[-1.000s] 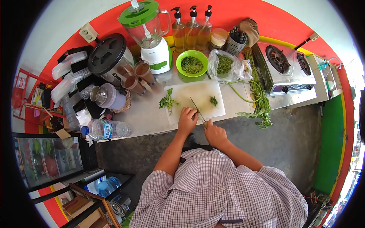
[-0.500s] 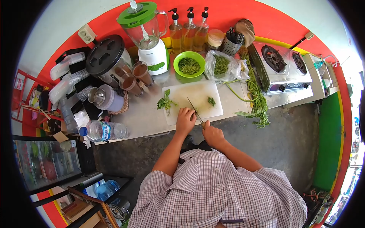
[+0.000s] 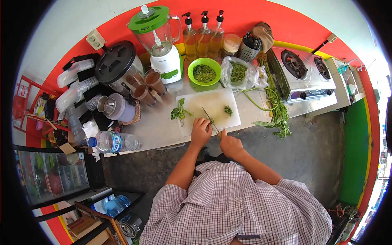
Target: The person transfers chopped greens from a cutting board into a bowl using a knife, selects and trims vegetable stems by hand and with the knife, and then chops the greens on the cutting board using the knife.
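Observation:
My right hand point(image 3: 230, 145) is closed round the handle of a knife point(image 3: 210, 119), whose blade points up and left over the white cutting board point(image 3: 200, 100). Close beside the blade, my left hand point(image 3: 201, 131) rests on the board's front edge with its fingers bent together; what they hold, if anything, is hidden. Leafy green stems point(image 3: 179, 111) lie at the board's left edge. A small pile of chopped greens point(image 3: 228, 110) sits on its right part. Behind the board stands a green bowl point(image 3: 204, 72) of chopped greens, beside a plastic bag point(image 3: 238, 72) with more.
A blender point(image 3: 163, 53), several pump bottles point(image 3: 203, 38) and a utensil holder point(image 3: 249, 47) line the wall. Long green stalks point(image 3: 279, 112) lie right of the board, near a gas stove point(image 3: 304, 73). Brown-filled cups point(image 3: 144, 94) and a water bottle point(image 3: 114, 141) are on the left.
The camera view has shifted slightly. My hands and the knife keep nearly the same place at the board's front edge.

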### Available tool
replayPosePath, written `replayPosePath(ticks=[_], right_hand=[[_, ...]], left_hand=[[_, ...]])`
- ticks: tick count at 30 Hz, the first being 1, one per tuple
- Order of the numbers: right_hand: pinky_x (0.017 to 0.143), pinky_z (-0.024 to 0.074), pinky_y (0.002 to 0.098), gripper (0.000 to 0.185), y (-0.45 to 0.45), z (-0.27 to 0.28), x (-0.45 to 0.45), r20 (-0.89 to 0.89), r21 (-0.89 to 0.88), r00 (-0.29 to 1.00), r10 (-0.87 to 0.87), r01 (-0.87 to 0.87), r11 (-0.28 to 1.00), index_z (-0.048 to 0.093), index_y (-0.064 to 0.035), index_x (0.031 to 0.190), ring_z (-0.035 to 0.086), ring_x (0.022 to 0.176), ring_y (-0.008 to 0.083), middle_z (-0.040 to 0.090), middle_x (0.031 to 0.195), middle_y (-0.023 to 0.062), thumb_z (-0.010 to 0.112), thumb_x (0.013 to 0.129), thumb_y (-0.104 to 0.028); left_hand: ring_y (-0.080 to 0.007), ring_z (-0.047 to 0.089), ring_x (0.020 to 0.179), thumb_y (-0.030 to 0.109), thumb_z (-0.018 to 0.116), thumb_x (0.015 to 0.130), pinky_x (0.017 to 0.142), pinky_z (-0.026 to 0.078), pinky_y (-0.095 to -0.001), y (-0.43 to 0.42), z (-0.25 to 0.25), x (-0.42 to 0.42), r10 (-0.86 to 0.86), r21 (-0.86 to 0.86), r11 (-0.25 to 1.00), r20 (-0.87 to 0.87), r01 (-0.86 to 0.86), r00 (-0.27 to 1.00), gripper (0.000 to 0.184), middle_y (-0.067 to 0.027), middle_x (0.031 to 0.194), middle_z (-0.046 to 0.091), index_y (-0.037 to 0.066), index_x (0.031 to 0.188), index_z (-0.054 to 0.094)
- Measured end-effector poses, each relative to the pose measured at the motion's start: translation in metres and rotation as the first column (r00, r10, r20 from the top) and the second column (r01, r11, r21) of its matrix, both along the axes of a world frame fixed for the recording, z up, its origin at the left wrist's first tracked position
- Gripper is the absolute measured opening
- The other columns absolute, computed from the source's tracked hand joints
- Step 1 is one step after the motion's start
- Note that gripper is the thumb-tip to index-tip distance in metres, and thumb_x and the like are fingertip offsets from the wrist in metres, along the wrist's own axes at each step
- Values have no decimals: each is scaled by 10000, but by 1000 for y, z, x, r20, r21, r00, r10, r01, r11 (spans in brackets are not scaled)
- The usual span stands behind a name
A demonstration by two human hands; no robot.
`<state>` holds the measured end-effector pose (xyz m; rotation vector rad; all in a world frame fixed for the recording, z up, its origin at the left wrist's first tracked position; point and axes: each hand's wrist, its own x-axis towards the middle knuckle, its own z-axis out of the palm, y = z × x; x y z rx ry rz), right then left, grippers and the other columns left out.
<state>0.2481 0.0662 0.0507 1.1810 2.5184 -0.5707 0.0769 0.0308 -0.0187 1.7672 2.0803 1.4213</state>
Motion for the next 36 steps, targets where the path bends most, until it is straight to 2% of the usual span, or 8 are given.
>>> replayPosePath(ticks=[7,9,12,18,22,27,32,36], right_hand=[[703,599,495,408,1,-8,2,-39,-8,999,-16,15,1000,398,64,1269,739,815,405,728,888,234,535,931,-119],[719,598,496,409,-1,1,3,-11,-25,1000,-25,25,999,388,68,1276,739,828,405,729,894,233,527,944,-126],[731,596,497,403,-6,-11,-1,21,-45,999,-31,32,998,391,72,1281,740,845,398,730,901,234,515,956,-132],[757,594,494,458,2,12,-4,-1,-70,999,-32,32,997,370,97,1340,737,878,400,729,938,251,485,965,-138],[779,572,534,501,-4,-9,0,-4,-104,997,-81,80,991,378,88,1333,720,876,438,714,936,284,525,928,-168],[772,587,507,475,3,7,-4,16,-78,1000,-16,17,997,357,101,1359,734,873,413,727,947,258,474,959,-127],[762,589,508,431,-3,-12,-4,33,-85,999,-29,32,996,375,86,1317,733,872,419,729,939,251,484,953,-119],[756,593,502,391,1,4,-5,-11,-45,1000,-17,17,999,392,69,1280,735,873,415,729,930,248,497,953,-118]], left_hand=[[-305,562,1000,66,715,790,907,429,-448,0,2,1,41,-95,994,-52,-46,998,148,-72,962,628,59,936,688],[-290,528,1064,106,725,807,925,395,-452,-4,4,3,132,-150,979,-61,-140,989,140,-42,997,603,90,941,690],[-295,516,1073,124,730,815,924,383,-448,-3,4,2,138,-179,973,-44,-144,989,139,-37,1007,595,102,948,698],[-275,530,1032,141,733,836,900,385,-433,-6,2,-2,86,-138,986,-44,-91,995,118,-31,968,602,113,950,726],[-266,539,1010,148,737,842,888,391,-427,-7,4,-2,86,-125,988,-51,-91,995,122,-26,948,606,115,959,733],[-268,547,975,143,735,842,875,406,-427,-7,2,-1,90,-107,990,-68,-96,994,118,-28,927,610,114,957,731],[-273,552,962,137,731,844,877,411,-426,-7,2,-1,93,-103,990,-64,-100,994,107,-32,919,615,107,946,723],[-279,553,963,129,724,848,880,412,-429,-6,1,0,97,-93,991,-31,-100,995,107,-38,927,618,96,949,712]])
